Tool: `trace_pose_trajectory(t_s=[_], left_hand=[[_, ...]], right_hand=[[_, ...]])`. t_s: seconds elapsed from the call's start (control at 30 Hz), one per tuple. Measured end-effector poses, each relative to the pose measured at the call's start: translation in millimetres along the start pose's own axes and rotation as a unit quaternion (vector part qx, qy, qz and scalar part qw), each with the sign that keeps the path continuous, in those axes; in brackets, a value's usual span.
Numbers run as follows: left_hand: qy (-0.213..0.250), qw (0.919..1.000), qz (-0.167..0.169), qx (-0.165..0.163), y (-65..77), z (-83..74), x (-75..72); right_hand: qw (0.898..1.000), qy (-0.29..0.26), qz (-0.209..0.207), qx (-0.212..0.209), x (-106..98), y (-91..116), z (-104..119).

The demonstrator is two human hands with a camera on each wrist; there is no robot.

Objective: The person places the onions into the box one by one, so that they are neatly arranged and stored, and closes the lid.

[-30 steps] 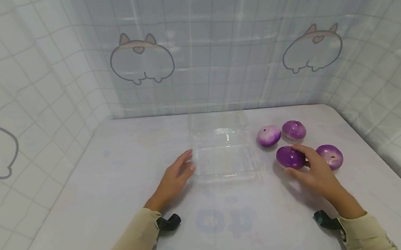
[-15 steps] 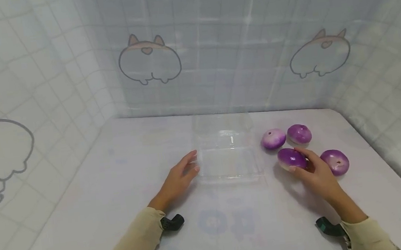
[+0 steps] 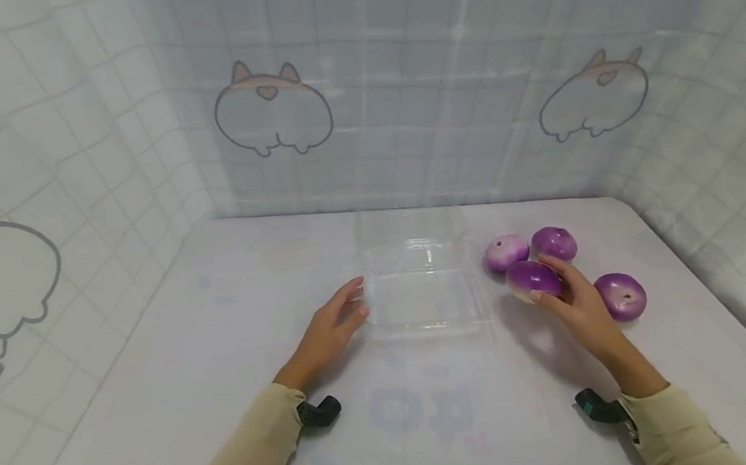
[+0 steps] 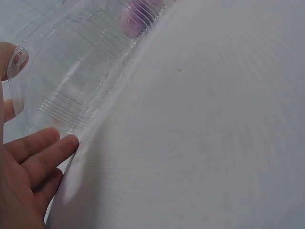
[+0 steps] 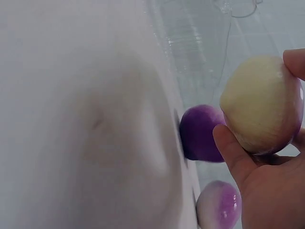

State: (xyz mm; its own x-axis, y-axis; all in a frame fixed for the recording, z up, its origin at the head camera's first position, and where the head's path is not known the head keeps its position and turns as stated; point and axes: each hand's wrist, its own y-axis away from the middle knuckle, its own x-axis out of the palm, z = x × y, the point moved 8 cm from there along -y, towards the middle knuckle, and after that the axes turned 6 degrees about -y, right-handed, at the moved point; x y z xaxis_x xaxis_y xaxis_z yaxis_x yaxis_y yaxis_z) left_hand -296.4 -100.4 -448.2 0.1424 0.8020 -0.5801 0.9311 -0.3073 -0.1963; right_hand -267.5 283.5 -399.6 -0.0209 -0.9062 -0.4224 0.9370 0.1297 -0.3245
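My right hand [image 3: 582, 308] grips a purple onion [image 3: 532, 281] between thumb and fingers, held above the table. The right wrist view shows its cream, slightly pointed underside [image 5: 262, 105]. Two more onions lie just beyond it, one pale purple [image 3: 506, 253] and one darker [image 3: 555, 244]. Another onion [image 3: 621, 297] lies to the right of that hand. A clear plastic clamshell box [image 3: 422, 300] stands with its lid raised at the middle back. My left hand [image 3: 326, 337] is at the box's left side, fingers extended, fingertips right at the rim in the left wrist view.
The table has a white cloth [image 3: 411, 443]. Tile-patterned curtains [image 3: 415, 120] with cartoon animals enclose its back and sides. Beyond the clamshell's base, its transparent lid [image 3: 410, 226] reaches close to the back curtain.
My right hand has carried the onion slightly left and away from me, off from the onion on the right. The left hand stays at the box. The head view has shifted a little.
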Motion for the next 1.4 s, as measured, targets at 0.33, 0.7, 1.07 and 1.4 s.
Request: trace_pose_trajectory(t_s=[0.33,0.7,1.07,1.4], left_hand=[[0.006,0.9999,0.004,0.010,1.2,-0.9,4.6],[-0.002,0.9999,0.001,0.013,-1.1,-1.8,0.1],[0.009,0.9998,0.002,0.016,-0.6,-0.9,1.8],[0.002,0.9999,-0.002,0.016,-0.1,-0.3,-0.6]], right_hand=[[0.999,-0.033,-0.013,-0.007,-6,-11,8],[0.993,-0.104,-0.053,0.005,-5,-31,10],[0.984,-0.174,-0.027,0.015,9,-41,1],[0.980,-0.193,-0.030,0.024,12,-46,6]])
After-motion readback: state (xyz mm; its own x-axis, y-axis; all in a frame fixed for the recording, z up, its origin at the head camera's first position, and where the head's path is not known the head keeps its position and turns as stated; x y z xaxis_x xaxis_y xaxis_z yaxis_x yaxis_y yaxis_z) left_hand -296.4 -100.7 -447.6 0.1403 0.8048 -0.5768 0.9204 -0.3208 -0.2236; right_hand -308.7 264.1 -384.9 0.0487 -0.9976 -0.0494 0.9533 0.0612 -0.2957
